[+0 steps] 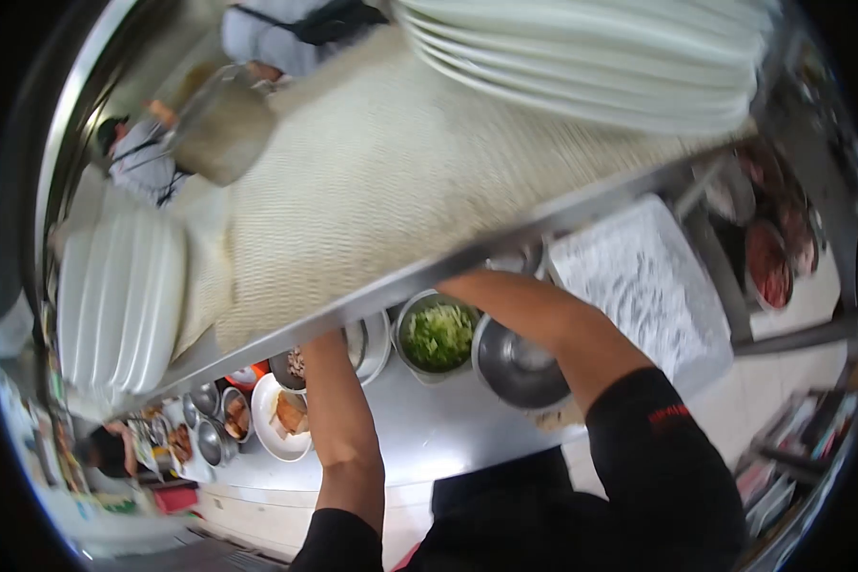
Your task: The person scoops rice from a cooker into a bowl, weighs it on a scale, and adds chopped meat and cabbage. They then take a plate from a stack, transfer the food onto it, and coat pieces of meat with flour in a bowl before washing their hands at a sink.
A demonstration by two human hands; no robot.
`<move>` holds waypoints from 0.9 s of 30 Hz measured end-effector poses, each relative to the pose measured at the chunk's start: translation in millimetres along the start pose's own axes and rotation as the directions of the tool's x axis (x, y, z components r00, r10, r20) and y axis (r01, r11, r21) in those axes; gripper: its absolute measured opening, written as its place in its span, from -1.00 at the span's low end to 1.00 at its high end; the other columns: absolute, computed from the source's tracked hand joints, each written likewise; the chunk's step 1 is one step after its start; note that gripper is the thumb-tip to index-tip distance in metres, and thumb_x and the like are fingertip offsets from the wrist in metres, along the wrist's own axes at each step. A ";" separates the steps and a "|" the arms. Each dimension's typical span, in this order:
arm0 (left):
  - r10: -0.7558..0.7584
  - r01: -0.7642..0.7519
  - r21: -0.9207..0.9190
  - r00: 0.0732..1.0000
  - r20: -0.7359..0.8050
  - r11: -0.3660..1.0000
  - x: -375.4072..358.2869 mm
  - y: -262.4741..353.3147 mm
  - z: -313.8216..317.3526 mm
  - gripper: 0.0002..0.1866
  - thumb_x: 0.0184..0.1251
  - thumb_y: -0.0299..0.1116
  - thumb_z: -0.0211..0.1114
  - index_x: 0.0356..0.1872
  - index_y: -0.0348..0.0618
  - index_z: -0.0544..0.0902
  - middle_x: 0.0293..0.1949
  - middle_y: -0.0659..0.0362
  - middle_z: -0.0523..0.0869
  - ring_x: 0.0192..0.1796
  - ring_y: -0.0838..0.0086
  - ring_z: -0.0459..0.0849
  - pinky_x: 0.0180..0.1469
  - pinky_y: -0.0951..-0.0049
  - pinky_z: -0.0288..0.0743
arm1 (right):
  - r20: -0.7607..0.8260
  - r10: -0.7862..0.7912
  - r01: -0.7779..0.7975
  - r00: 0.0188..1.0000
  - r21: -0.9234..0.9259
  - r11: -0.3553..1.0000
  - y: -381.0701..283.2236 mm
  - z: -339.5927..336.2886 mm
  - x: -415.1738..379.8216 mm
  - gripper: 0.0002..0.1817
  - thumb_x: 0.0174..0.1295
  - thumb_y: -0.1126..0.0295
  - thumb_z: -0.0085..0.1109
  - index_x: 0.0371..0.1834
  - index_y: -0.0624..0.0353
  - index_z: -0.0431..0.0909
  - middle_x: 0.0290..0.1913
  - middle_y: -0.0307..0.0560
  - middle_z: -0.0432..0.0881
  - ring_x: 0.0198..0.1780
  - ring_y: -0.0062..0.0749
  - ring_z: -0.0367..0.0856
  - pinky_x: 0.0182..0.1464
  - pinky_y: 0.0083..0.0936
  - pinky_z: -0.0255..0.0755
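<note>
Both my forearms reach in under a raised metal shelf (391,296), and its edge hides my two hands. My left forearm (343,410) passes between a white plate with orange-pink pieces (269,437) and a light round container (379,348). A bowl of small pale pieces (296,362) shows partly beside it. My right forearm (543,315) crosses above a steel bowl (515,367). Between my arms stands a container of chopped green vegetables (437,334). What my hands hold or touch cannot be seen.
Stacked white plates (582,57) and more plates (124,296) stand on the shelf's beige mat (353,181). A white block-like box (639,286) lies right. Steel bowls (214,443) sit left. A person (143,157) and another (286,38) work beyond; red meat fills a bowl (770,267).
</note>
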State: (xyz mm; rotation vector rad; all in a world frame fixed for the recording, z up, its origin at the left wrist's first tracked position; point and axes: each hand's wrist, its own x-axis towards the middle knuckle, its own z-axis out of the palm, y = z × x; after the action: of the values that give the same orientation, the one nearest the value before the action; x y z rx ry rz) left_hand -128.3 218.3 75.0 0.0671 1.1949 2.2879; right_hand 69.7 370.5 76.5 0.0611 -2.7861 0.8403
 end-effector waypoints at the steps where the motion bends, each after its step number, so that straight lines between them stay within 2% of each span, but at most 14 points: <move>1: -0.007 0.007 0.026 1.000 0.009 1.000 3.2 2.9 -0.8 -0.65 0.34 -0.16 0.03 0.01 -0.16 0.44 -0.08 0.09 0.57 0.01 0.22 0.55 0.04 0.01 0.48 | -0.010 0.005 -0.005 1.000 0.012 1.000 -1.5 3.2 8.2 -0.76 0.00 0.35 0.18 -0.22 0.10 0.54 -0.20 -0.03 0.61 -0.09 -0.15 0.57 -0.08 -0.25 0.42; 3: -0.017 0.015 0.062 0.999 0.028 0.998 8.6 10.1 0.3 -0.65 0.34 -0.16 0.03 0.01 -0.16 0.44 -0.09 0.09 0.57 0.00 0.22 0.55 0.04 0.01 0.49 | -0.014 -0.019 0.019 1.000 -0.014 1.000 -6.3 -0.2 19.0 -0.75 -0.04 0.32 0.20 -0.24 0.07 0.54 -0.25 -0.05 0.61 -0.09 -0.12 0.56 -0.07 -0.24 0.42; 5: -0.028 0.025 0.080 0.999 0.046 0.997 13.5 11.1 3.2 -0.65 0.34 -0.16 0.04 0.01 -0.17 0.44 -0.09 0.10 0.57 0.00 0.23 0.55 0.03 0.02 0.49 | -0.203 -0.101 0.069 0.974 -0.159 0.985 1.9 15.0 23.2 -0.75 -0.06 0.32 0.21 -0.25 0.02 0.56 -0.27 -0.09 0.61 -0.11 -0.17 0.56 -0.04 -0.25 0.39; 10: -0.058 0.051 0.099 0.996 0.068 0.994 15.1 -3.3 3.3 -0.65 0.33 -0.16 0.04 0.00 -0.17 0.44 -0.09 0.10 0.57 -0.01 0.24 0.56 0.02 0.04 0.50 | -0.076 -0.057 0.042 0.996 -0.182 0.982 16.7 29.5 34.2 -0.77 -0.11 0.35 0.22 -0.30 -0.03 0.60 -0.27 -0.13 0.62 -0.10 -0.21 0.56 -0.02 -0.29 0.38; 13: -0.078 0.070 0.095 0.993 0.091 0.993 15.5 -19.8 5.9 -0.65 0.33 -0.16 0.05 0.00 -0.17 0.44 -0.10 0.11 0.57 -0.01 0.25 0.56 0.02 0.04 0.51 | -0.302 -0.080 0.015 0.950 -0.209 0.978 32.8 37.6 42.3 -0.76 -0.12 0.38 0.20 -0.30 -0.04 0.63 -0.21 -0.16 0.62 -0.06 -0.25 0.55 -0.01 -0.31 0.37; 15: -0.098 0.087 0.099 0.990 0.102 0.991 16.1 -29.9 7.1 -0.65 0.33 -0.16 0.05 0.00 -0.17 0.44 -0.10 0.11 0.57 -0.02 0.26 0.56 0.01 0.05 0.52 | -0.176 0.093 -0.135 0.980 -0.240 0.961 37.1 39.8 42.3 -0.74 -0.12 0.42 0.16 -0.29 -0.02 0.64 -0.13 -0.16 0.62 -0.01 -0.27 0.55 0.01 -0.35 0.37; 19: -0.140 0.124 0.106 0.978 0.152 0.987 26.2 -50.5 8.0 -0.65 0.33 -0.16 0.05 0.00 -0.17 0.44 -0.10 0.12 0.57 -0.02 0.27 0.57 0.01 0.06 0.53 | 0.051 0.236 -0.215 0.970 -0.265 0.940 31.7 41.4 47.1 -0.75 -0.10 0.43 0.15 -0.28 0.02 0.64 -0.09 -0.13 0.61 0.02 -0.27 0.55 0.03 -0.36 0.36; 21: -0.152 0.126 0.113 0.954 0.258 0.985 41.7 -66.8 5.6 -0.65 0.33 -0.16 0.06 0.00 -0.17 0.44 -0.11 0.12 0.57 -0.03 0.27 0.57 0.00 0.07 0.53 | -0.280 0.162 -0.211 0.946 -0.155 0.965 39.2 68.4 42.4 -0.76 -0.07 0.43 0.15 -0.27 0.03 0.65 -0.12 -0.11 0.62 0.01 -0.25 0.56 0.04 -0.35 0.36; 22: -0.168 0.136 0.119 0.933 0.319 0.984 48.4 -73.8 3.3 -0.65 0.33 -0.16 0.06 0.00 -0.17 0.44 -0.11 0.12 0.57 -0.03 0.28 0.57 0.00 0.07 0.53 | -0.204 0.193 -0.229 0.960 -0.171 0.958 40.7 71.1 48.1 -0.77 -0.03 0.41 0.14 -0.26 -0.02 0.65 -0.15 -0.14 0.64 -0.01 -0.27 0.57 0.03 -0.32 0.34; 23: -0.214 0.176 0.143 0.921 0.324 0.974 54.7 -81.4 1.6 -0.65 0.33 -0.16 0.06 -0.01 -0.17 0.44 -0.11 0.12 0.57 -0.03 0.28 0.57 0.00 0.07 0.53 | 0.052 0.308 -0.289 0.950 -0.228 0.930 -0.8 17.6 26.7 -0.77 -0.03 0.39 0.14 -0.26 -0.03 0.66 -0.17 -0.16 0.64 -0.01 -0.27 0.57 0.02 -0.29 0.35; 24: -0.300 0.258 0.238 0.940 0.160 0.936 44.4 -75.6 18.0 -0.64 0.34 -0.19 0.01 0.01 -0.25 0.41 -0.07 0.06 0.55 -0.02 0.24 0.56 0.04 0.11 0.51 | 0.114 0.339 -0.313 0.934 -0.200 0.929 -16.3 1.0 16.3 -0.77 -0.04 0.38 0.17 -0.26 -0.03 0.66 -0.19 -0.16 0.65 -0.04 -0.26 0.58 -0.02 -0.24 0.37; 25: -0.375 0.361 0.299 0.927 -0.009 0.883 33.6 -69.5 34.5 -0.62 0.36 -0.22 -0.03 0.02 -0.32 0.38 -0.04 0.01 0.53 0.00 0.19 0.56 0.08 0.15 0.49 | -0.064 0.279 -0.286 0.958 -0.197 0.938 -23.1 1.8 8.0 -0.79 -0.14 0.42 0.16 -0.37 0.01 0.66 -0.26 -0.11 0.67 -0.17 -0.25 0.63 -0.22 -0.33 0.50; 26: -0.407 0.374 0.317 0.912 0.042 0.871 49.5 -69.5 25.0 -0.67 0.35 -0.24 -0.04 -0.02 -0.26 0.45 -0.09 0.04 0.59 -0.09 0.19 0.61 -0.05 0.18 0.58 | -0.022 0.304 -0.301 0.952 -0.227 0.926 -32.9 -9.9 0.2 -0.78 -0.13 0.43 0.15 -0.35 0.02 0.66 -0.25 -0.12 0.67 -0.16 -0.25 0.63 -0.22 -0.33 0.50; 27: -0.394 0.365 0.358 0.919 0.010 0.860 36.2 -65.8 34.1 -0.69 0.36 -0.32 -0.10 0.01 -0.29 0.41 -0.05 0.01 0.57 -0.03 0.15 0.59 0.02 0.16 0.55 | 0.020 0.327 -0.311 0.945 -0.261 0.914 -47.5 -24.3 -9.7 -0.78 -0.11 0.43 0.15 -0.33 0.04 0.66 -0.24 -0.13 0.67 -0.15 -0.26 0.63 -0.22 -0.33 0.51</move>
State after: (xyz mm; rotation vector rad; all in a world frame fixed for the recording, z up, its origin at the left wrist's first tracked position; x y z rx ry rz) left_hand -119.6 291.2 37.4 0.0511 1.4179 1.6989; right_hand 89.2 344.0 119.6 -0.4302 -2.9858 0.5419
